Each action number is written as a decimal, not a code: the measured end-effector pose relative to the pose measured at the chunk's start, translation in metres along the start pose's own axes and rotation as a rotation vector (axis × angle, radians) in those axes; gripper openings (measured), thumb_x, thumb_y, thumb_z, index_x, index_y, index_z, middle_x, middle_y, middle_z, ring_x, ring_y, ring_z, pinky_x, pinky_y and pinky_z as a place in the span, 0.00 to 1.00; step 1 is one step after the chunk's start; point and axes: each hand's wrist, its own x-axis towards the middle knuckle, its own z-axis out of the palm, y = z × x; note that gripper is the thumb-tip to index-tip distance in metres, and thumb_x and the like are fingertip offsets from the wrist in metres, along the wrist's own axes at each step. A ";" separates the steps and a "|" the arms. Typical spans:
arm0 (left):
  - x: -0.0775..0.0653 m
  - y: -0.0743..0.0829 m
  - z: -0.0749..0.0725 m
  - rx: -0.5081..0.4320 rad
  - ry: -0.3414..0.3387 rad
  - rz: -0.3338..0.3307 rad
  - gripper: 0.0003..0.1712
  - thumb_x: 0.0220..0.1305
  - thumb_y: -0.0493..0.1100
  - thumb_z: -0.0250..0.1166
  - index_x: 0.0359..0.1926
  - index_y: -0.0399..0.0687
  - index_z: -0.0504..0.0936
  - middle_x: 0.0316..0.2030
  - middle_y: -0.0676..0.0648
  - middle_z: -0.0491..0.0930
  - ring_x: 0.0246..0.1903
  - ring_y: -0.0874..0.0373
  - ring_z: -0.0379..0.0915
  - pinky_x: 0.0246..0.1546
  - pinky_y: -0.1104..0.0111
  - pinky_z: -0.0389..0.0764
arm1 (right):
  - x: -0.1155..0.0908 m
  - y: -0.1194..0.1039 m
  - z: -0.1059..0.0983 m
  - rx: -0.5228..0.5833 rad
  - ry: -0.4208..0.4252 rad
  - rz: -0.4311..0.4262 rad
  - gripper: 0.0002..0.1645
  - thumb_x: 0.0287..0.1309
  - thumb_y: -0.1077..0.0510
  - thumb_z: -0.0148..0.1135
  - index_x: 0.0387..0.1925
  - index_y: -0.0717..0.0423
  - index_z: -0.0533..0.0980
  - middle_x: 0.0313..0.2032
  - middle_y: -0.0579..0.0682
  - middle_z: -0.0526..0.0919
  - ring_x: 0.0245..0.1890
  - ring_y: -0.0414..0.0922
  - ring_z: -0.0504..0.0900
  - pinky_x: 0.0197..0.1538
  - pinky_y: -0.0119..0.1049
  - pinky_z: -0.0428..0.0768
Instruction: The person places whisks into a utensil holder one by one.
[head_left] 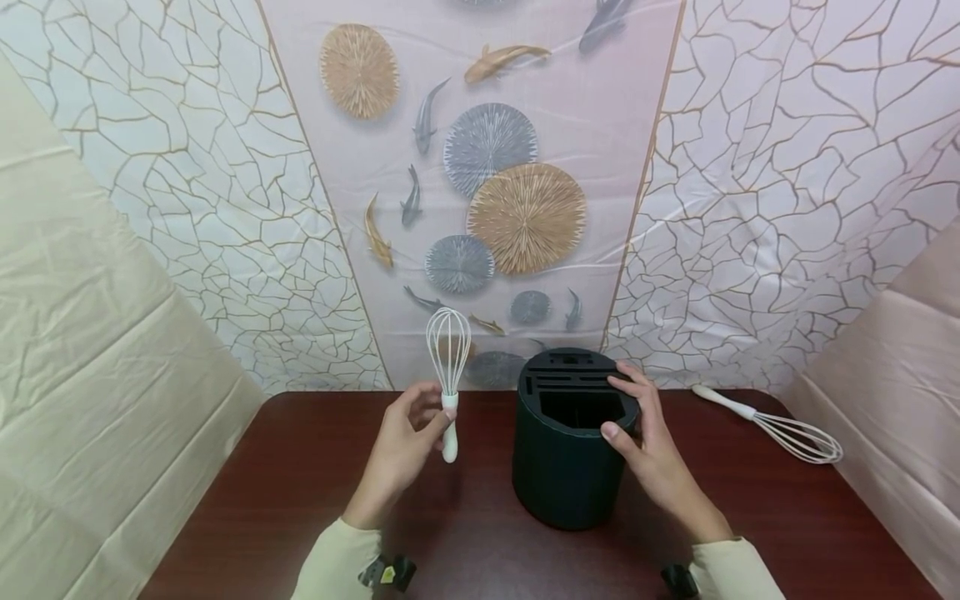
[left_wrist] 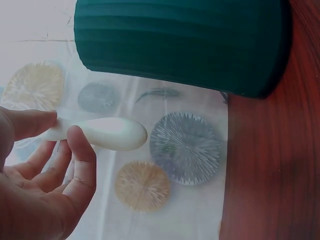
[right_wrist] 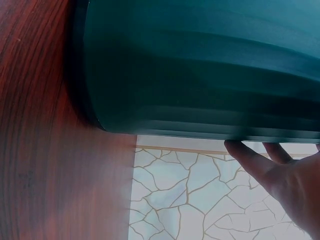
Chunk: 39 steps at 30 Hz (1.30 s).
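Observation:
Upright in the head view, a small whisk (head_left: 448, 358) with white wires and a pale handle is pinched by my left hand (head_left: 405, 437) between thumb and fingers. The left wrist view shows the rounded end of its handle (left_wrist: 117, 133) pointing toward the dark green holder. That round utensil holder (head_left: 570, 475) stands on the table, its black slotted top (head_left: 573, 379) having one large opening and several narrow slots. My right hand (head_left: 656, 458) rests on the holder's right rim with fingers spread, thumb at the front. In the right wrist view, fingertips (right_wrist: 235, 147) touch the holder's side.
A second whisk (head_left: 750, 412) lies on the right of the dark red table (head_left: 300, 500), handle toward the back edge. Behind the table hangs a patterned cloth (head_left: 480, 167) with fish and round motifs. Beige cloth (head_left: 97, 375) walls in the left side, with similar cloth on the right.

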 end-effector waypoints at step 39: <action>0.007 0.050 0.017 0.055 0.019 0.116 0.17 0.73 0.36 0.66 0.60 0.41 0.82 0.50 0.41 0.86 0.48 0.46 0.85 0.53 0.61 0.80 | 0.001 -0.003 0.002 0.020 0.008 -0.024 0.37 0.70 0.65 0.61 0.77 0.52 0.62 0.81 0.45 0.50 0.81 0.49 0.45 0.67 0.76 0.50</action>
